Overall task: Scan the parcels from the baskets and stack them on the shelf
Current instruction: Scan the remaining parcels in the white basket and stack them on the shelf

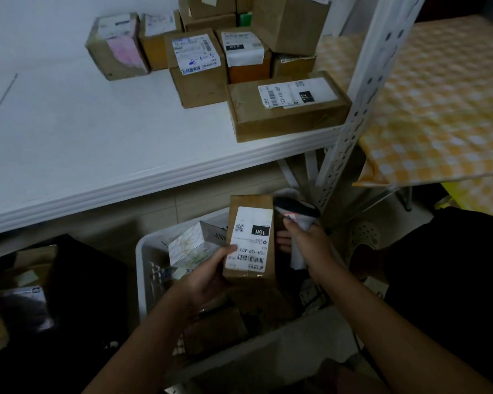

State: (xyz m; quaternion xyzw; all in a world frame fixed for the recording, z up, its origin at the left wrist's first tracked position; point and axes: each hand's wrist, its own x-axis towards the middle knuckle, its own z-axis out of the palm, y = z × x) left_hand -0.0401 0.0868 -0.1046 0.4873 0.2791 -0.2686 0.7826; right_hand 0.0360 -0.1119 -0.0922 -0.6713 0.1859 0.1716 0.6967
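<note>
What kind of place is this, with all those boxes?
Probably a parcel sorting or pickup room. Labelled cardboard parcels sit on a white metal shelf, more fill a white basket, and the right hand holds a barcode scanner.

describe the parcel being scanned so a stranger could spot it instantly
Below the white shelf, over the white basket, the left hand holds a brown cardboard parcel upright beside the scanner gripped in the right hand. Its white label reads 15H, and it is the only parcel lifted clear.
</note>
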